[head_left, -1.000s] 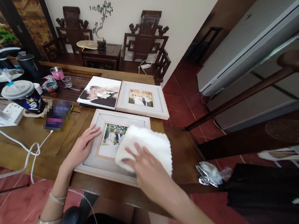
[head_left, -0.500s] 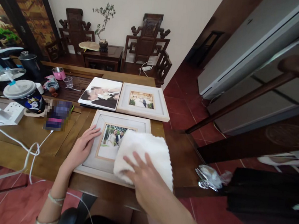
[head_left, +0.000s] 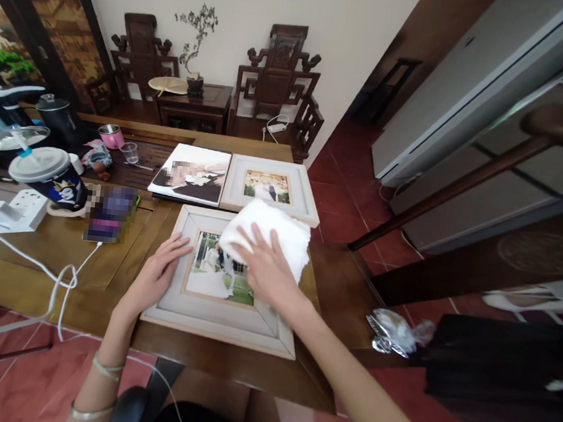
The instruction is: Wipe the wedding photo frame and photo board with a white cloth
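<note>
A pale picture frame [head_left: 218, 331] with a wedding photo of two people lies flat near the table's front edge. Along its left side, the fingers of my left hand [head_left: 157, 272] rest on the border, holding it. A white cloth [head_left: 287, 228] with a scalloped edge is under my right hand [head_left: 270, 270], whose fingers press it onto the upper right of the frame. The cloth covers the frame's upper right corner and part of the photo, and it overlaps the frame behind.
Behind lie a second framed photo [head_left: 307, 200] and a wedding album [head_left: 201, 157]. To the left are a lidded dark cup [head_left: 62, 191], a phone [head_left: 113, 213], a power strip [head_left: 27, 210] and white cables [head_left: 71, 276]. A wooden chair [head_left: 456, 270] stands at right.
My right hand has moved the cloth away from me, from the frame's lower right to its upper right, uncovering the lower right corner. My left hand stays on the left border.
</note>
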A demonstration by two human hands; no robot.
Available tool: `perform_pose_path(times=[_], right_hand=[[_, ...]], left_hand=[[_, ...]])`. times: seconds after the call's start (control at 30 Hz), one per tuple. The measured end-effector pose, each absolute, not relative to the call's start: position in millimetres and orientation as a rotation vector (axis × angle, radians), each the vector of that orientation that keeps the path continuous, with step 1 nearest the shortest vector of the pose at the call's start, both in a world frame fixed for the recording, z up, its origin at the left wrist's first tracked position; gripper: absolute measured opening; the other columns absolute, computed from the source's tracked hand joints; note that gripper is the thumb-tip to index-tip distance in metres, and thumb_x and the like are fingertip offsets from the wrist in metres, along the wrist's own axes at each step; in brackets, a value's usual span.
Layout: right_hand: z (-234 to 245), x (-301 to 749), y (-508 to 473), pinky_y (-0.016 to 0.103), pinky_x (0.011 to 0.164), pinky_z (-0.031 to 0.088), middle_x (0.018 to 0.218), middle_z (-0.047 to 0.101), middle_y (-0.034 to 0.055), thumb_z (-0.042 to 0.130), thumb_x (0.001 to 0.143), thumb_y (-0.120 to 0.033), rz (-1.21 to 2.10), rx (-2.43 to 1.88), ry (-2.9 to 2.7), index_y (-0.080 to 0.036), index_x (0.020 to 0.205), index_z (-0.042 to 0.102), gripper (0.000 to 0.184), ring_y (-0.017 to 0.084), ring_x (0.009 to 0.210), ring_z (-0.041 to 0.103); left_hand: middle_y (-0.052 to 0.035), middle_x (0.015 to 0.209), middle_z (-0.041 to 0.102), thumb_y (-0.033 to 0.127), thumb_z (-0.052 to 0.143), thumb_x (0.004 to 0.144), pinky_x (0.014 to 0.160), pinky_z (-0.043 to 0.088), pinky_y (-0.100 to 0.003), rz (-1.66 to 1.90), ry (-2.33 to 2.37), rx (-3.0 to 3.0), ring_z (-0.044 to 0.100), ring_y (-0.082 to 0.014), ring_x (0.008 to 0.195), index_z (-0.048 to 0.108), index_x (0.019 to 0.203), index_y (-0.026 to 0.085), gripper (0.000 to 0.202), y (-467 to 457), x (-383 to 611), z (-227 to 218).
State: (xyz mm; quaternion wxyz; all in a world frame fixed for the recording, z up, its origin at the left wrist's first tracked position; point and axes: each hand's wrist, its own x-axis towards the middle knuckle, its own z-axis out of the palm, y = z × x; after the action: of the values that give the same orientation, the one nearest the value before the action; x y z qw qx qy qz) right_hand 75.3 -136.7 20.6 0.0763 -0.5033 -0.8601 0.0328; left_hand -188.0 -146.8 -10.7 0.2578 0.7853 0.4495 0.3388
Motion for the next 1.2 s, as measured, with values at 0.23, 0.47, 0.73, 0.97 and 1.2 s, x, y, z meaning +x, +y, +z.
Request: perform_pose_path(times=[0.23,0.47,0.73,0.97,1.2], right_hand=[[24.5,60.5,-129.3,0.078,0.106,0.013,0.159,0.027,0.0104,0.04,0.076,0.004,0.072,-1.568,-2.694,-0.015,0.141,0.05,0.069,0.051,0.143,0.009],[76.7,65.0,-221.3,0.066,0.111,0.025,0.156,0.034,-0.002,0.037,0.068,0.007,0.938,-1.234,-2.905,-0.032,0.138,0.053,0.081,0.037,0.145,0.019],[46.9,57.7,-221.2,0.066,0.114,0.018,0.158,0.029,-0.0012,0.038,0.068,0.01,0.679,-1.081,-2.874,-0.031,0.139,0.052,0.083,0.035,0.147,0.012],[17.3,61.4,-118.6,0.082,0.103,0.011,0.161,0.018,0.0049,0.038,0.072,0.013,-0.089,-1.569,-2.655,-0.028,0.142,0.049,0.082,0.048,0.144,0.003],[38.9,44.2,-151.2,0.078,0.104,0.02,0.159,0.026,0.0064,0.045,0.075,0.009,0.266,-1.479,-2.872,-0.029,0.139,0.052,0.074,0.051,0.142,0.012]], left_hand=[[-0.0078,0.14,0.055,0.021,0.037,0.099,0.117,0.029,-0.051,0.986,1.217,2.113,0.036,-0.0221,0.141,0.06,0.128,0.023,0.037,-146.7,-187.8,-14.2],[-0.0083,0.139,0.056,0.021,0.038,0.098,0.117,0.029,-0.051,0.969,1.242,2.107,0.036,-0.023,0.141,0.06,0.128,0.022,0.038,-145.6,-186.5,-14.4],[-0.0095,0.14,0.055,0.02,0.037,0.098,0.118,0.029,-0.051,0.936,1.245,2.132,0.035,-0.0225,0.142,0.059,0.13,0.02,0.038,-145.5,-187.0,-14.8],[-0.0086,0.14,0.055,0.02,0.037,0.098,0.117,0.029,-0.052,0.963,1.217,2.139,0.035,-0.0225,0.142,0.059,0.129,0.022,0.038,-145.9,-187.9,-15.4],[-0.0083,0.14,0.055,0.02,0.036,0.098,0.118,0.028,-0.052,0.96,1.227,2.117,0.035,-0.0223,0.142,0.058,0.13,0.023,0.039,-145.5,-187.2,-15.7]])
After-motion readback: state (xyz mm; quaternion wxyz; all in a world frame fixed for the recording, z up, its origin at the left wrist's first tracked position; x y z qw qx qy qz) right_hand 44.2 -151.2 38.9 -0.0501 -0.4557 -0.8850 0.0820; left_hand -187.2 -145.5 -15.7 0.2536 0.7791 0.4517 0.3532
